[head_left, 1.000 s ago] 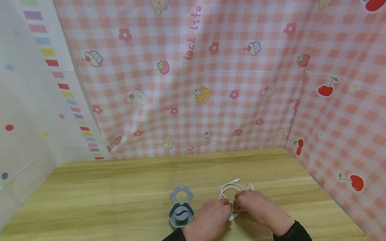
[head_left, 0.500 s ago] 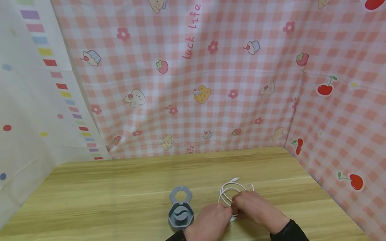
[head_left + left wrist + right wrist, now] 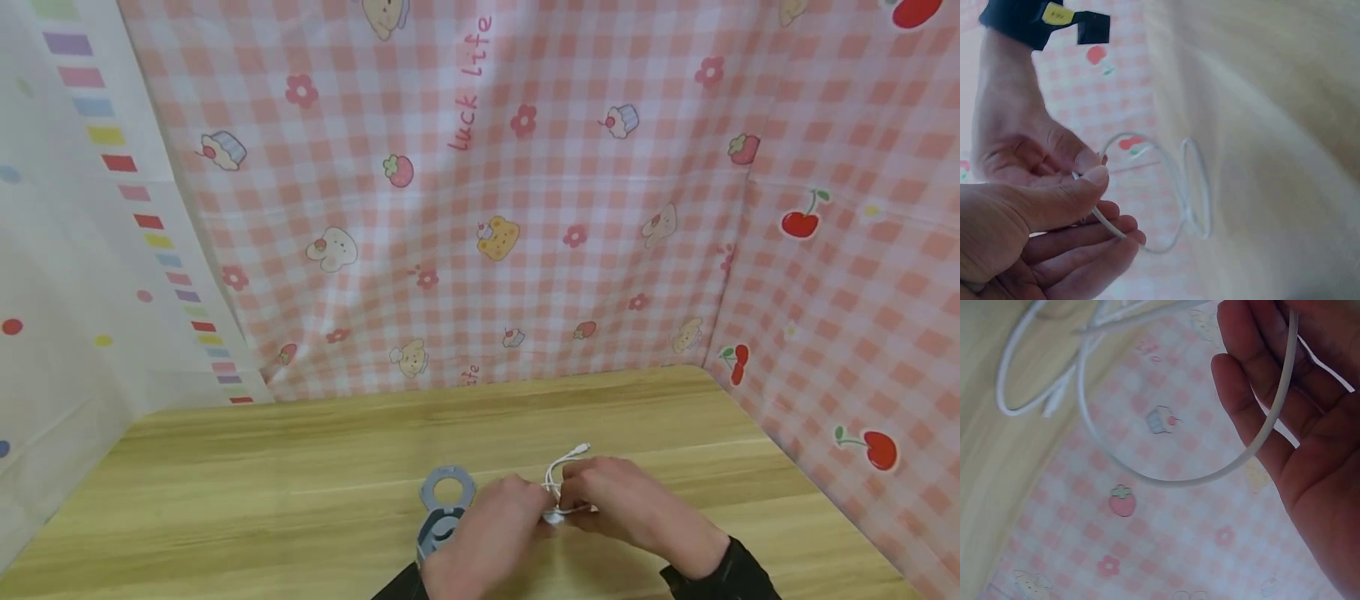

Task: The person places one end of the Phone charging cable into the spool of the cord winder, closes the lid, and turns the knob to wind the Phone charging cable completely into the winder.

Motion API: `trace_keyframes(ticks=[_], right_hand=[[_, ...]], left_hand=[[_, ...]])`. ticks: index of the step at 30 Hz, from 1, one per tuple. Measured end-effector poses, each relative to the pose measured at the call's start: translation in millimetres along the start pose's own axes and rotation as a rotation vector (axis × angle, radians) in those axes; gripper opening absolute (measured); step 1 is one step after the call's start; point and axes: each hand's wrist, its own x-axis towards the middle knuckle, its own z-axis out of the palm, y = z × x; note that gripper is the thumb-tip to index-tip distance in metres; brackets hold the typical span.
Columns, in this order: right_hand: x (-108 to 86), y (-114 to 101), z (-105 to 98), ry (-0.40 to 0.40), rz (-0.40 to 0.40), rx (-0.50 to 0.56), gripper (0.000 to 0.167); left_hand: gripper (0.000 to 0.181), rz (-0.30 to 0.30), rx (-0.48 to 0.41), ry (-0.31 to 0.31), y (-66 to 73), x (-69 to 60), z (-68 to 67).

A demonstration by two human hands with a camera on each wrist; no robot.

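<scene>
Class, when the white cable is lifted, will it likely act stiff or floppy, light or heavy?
The white cable would probably be floppy but springy, since it curves in smooth, open loops. It looks light: thin, and pinched by the left hand. Its plug may swing, as it sticks out free.

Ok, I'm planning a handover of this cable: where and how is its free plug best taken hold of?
Probably by the straight plug, across its long sides, from above and the far side: it looks thicker than the cable and points away from the left hand and right hand, which crowd the near side.
</scene>
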Motion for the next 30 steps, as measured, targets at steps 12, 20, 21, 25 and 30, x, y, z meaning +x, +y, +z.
trace_keyframes(ticks=[12, 20, 21, 25, 30], right_hand=[[16.6, -27, -22, 0.229, 0.010, -0.033, 0.016], [29.6, -43, -32, 0.341, 0.001, 0.053, 0.030], [30.9, -45, -33, 0.370, -0.017, 0.050, 0.032], [33.9, -48, -33, 0.498, -0.107, -0.004, 0.034], [33.7, -49, -36, 0.585, -0.153, -0.051, 0.017]], left_hand=[[0.010, 0.179, -0.051, 0.475, -19.1, -20.0, -34.0], [0.006, 0.224, -0.058, 0.650, -24.5, -26.0, -56.2], [0.005, 0.222, -0.079, 0.652, -24.5, -26.8, -58.1], [0.004, 0.231, -0.145, 0.652, -23.3, -29.2, -64.4], [0.005, 0.230, -0.219, 0.633, -22.5, -31.8, -70.4]])
